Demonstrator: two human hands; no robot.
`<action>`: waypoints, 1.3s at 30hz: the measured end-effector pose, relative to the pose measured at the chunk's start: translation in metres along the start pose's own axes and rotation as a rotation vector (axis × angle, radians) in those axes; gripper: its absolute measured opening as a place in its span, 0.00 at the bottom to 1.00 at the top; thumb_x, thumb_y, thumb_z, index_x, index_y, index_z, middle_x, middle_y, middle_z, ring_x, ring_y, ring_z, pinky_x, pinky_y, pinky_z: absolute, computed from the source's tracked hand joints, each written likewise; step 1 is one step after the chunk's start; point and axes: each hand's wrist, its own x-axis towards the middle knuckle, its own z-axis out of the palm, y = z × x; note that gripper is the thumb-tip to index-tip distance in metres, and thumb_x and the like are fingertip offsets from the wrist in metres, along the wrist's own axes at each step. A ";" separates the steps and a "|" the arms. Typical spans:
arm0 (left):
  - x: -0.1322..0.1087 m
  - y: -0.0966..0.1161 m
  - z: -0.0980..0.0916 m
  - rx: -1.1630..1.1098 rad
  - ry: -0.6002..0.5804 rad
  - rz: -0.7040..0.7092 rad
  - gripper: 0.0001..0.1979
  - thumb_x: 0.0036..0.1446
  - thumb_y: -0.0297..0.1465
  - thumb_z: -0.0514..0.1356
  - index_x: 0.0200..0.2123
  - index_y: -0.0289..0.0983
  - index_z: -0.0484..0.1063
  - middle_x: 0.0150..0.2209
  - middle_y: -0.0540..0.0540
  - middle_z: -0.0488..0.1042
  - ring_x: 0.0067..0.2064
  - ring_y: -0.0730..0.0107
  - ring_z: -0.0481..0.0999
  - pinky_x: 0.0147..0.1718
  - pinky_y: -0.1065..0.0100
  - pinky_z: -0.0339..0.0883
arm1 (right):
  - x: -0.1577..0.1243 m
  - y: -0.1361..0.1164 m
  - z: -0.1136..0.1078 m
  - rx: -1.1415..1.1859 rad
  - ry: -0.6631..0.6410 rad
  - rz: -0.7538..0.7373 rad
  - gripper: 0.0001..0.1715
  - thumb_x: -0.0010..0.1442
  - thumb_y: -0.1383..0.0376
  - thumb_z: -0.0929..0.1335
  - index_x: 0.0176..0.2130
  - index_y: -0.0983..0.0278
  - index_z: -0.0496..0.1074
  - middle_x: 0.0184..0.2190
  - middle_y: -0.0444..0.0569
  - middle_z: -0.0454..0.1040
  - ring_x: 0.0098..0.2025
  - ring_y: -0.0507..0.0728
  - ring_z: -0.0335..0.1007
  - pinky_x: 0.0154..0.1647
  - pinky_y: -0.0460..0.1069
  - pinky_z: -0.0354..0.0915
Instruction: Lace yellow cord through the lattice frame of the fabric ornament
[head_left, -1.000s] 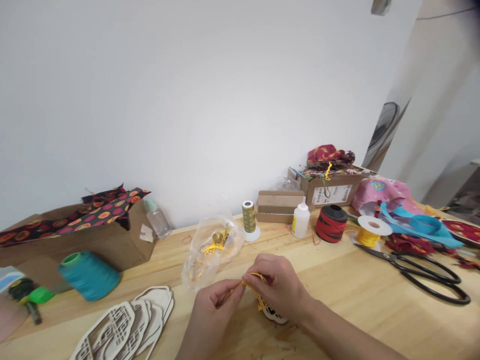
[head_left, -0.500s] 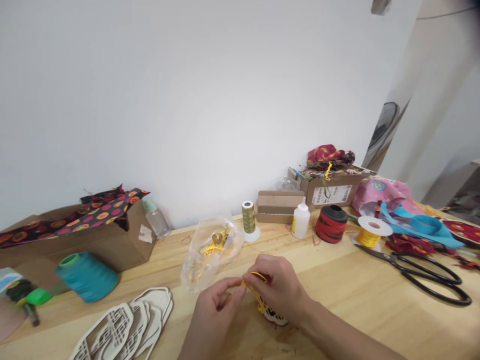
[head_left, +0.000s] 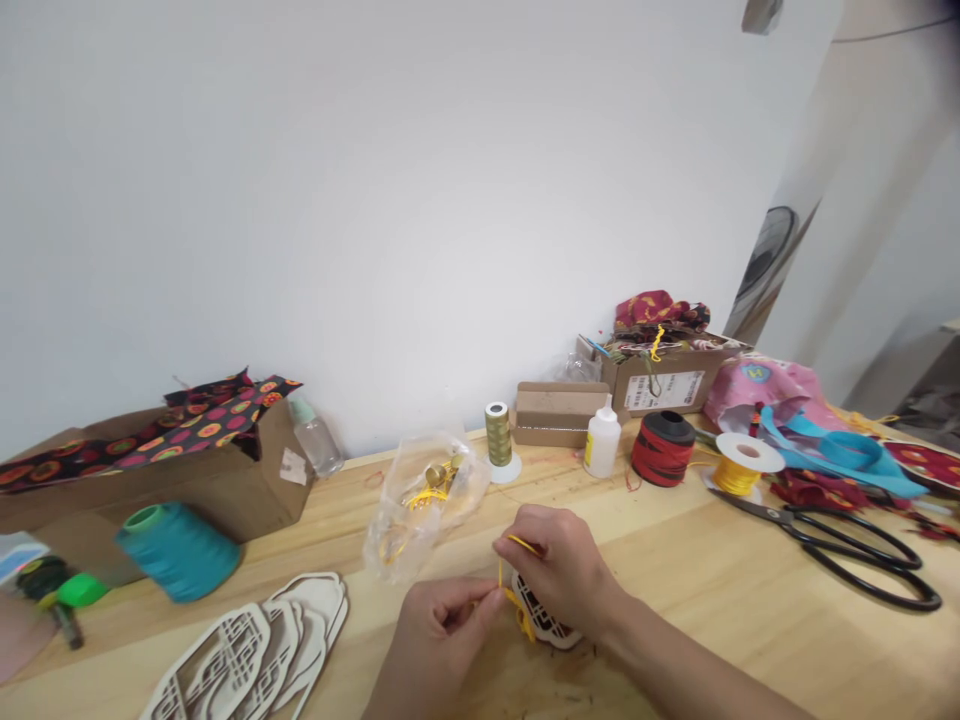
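Observation:
Between my two hands runs a thin yellow cord (head_left: 500, 572). My left hand (head_left: 442, 632) pinches its lower part between thumb and forefinger. Just above and to the right, my right hand (head_left: 559, 560) pinches the upper part, and a short end sticks out over the fingers. Under my right hand lies a pale, dark-edged lattice cutout (head_left: 553, 628) on the table, partly covered by that hand. More yellow cord (head_left: 523, 618) bunches at the cutout's left edge.
Several similar cutouts (head_left: 232, 650) overlap at front left, near a teal thread cone (head_left: 178, 552). Ahead lie a clear plastic bag (head_left: 405, 490), an olive thread spool (head_left: 498, 438) and a white bottle (head_left: 601, 442). Large black-handled scissors (head_left: 847, 545) and a yellow cord spool (head_left: 739, 470) are right.
My hands have drawn slightly apart, the right one up and the left one down, and the cord between them is now straight. More of the lattice cutout shows.

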 end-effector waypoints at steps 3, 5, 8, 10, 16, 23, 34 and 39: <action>0.002 -0.001 -0.003 0.049 -0.019 0.011 0.09 0.46 0.33 0.57 0.25 0.37 0.77 0.22 0.51 0.75 0.25 0.68 0.70 0.23 0.75 0.61 | 0.004 0.002 -0.001 0.208 -0.034 0.140 0.14 0.53 0.64 0.61 0.18 0.66 0.63 0.17 0.41 0.61 0.21 0.48 0.55 0.22 0.42 0.51; 0.003 -0.002 -0.005 0.051 0.017 0.003 0.09 0.46 0.33 0.57 0.28 0.37 0.76 0.24 0.50 0.76 0.28 0.67 0.71 0.26 0.75 0.62 | 0.006 0.002 -0.003 0.426 -0.108 0.271 0.15 0.53 0.63 0.60 0.19 0.66 0.63 0.14 0.40 0.59 0.18 0.47 0.52 0.18 0.42 0.50; 0.006 -0.003 -0.009 0.063 0.078 -0.028 0.10 0.45 0.34 0.58 0.29 0.36 0.76 0.25 0.48 0.77 0.29 0.66 0.72 0.27 0.74 0.63 | 0.008 0.002 -0.006 0.727 -0.267 0.452 0.15 0.53 0.61 0.60 0.20 0.66 0.63 0.11 0.36 0.54 0.12 0.44 0.44 0.12 0.40 0.44; 0.008 -0.005 -0.010 0.090 0.114 -0.041 0.11 0.45 0.35 0.58 0.29 0.36 0.76 0.25 0.48 0.77 0.29 0.66 0.71 0.27 0.73 0.63 | 0.008 0.002 -0.008 0.877 -0.346 0.527 0.14 0.52 0.61 0.61 0.20 0.67 0.63 0.11 0.36 0.52 0.11 0.43 0.39 0.10 0.40 0.39; 0.009 -0.008 -0.011 0.106 0.126 -0.038 0.11 0.44 0.36 0.58 0.28 0.36 0.76 0.21 0.49 0.74 0.27 0.67 0.69 0.25 0.73 0.60 | 0.005 0.001 -0.012 1.227 -0.497 0.624 0.08 0.50 0.68 0.60 0.24 0.69 0.66 0.15 0.38 0.56 0.12 0.42 0.34 0.10 0.40 0.31; 0.010 -0.003 -0.007 -0.026 0.112 -0.135 0.10 0.42 0.36 0.59 0.23 0.35 0.75 0.12 0.55 0.62 0.18 0.77 0.58 0.16 0.76 0.49 | 0.003 0.000 -0.003 1.279 -0.508 0.548 0.10 0.50 0.70 0.60 0.33 0.68 0.68 0.14 0.38 0.62 0.11 0.42 0.37 0.10 0.40 0.34; 0.008 -0.002 -0.007 -0.164 -0.001 -0.124 0.13 0.45 0.35 0.55 0.15 0.34 0.65 0.13 0.55 0.56 0.18 0.79 0.52 0.17 0.75 0.43 | -0.006 -0.012 0.007 0.381 -0.331 0.186 0.12 0.52 0.68 0.60 0.39 0.62 0.64 0.12 0.36 0.62 0.13 0.46 0.54 0.17 0.40 0.53; 0.012 -0.006 -0.005 -0.089 0.014 -0.156 0.14 0.44 0.37 0.56 0.16 0.33 0.68 0.13 0.57 0.52 0.18 0.79 0.49 0.16 0.75 0.41 | -0.009 -0.016 0.005 -0.032 -0.255 0.001 0.15 0.52 0.68 0.60 0.42 0.58 0.62 0.15 0.38 0.68 0.19 0.50 0.62 0.22 0.42 0.53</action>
